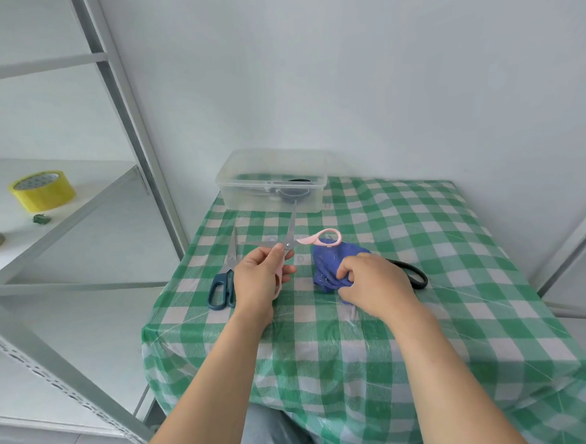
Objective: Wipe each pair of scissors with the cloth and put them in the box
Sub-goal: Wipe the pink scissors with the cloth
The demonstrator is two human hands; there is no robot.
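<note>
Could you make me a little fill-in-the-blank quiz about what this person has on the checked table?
1. The left hand holds a pair of scissors whose handles are ____.
2. The right hand grips the cloth, whose colour is ____.
3. The teal scissors lie on the table right beside the ____ hand.
4. The roll of tape on the shelf is ____.

Missing words: pink, blue, left, yellow.
</note>
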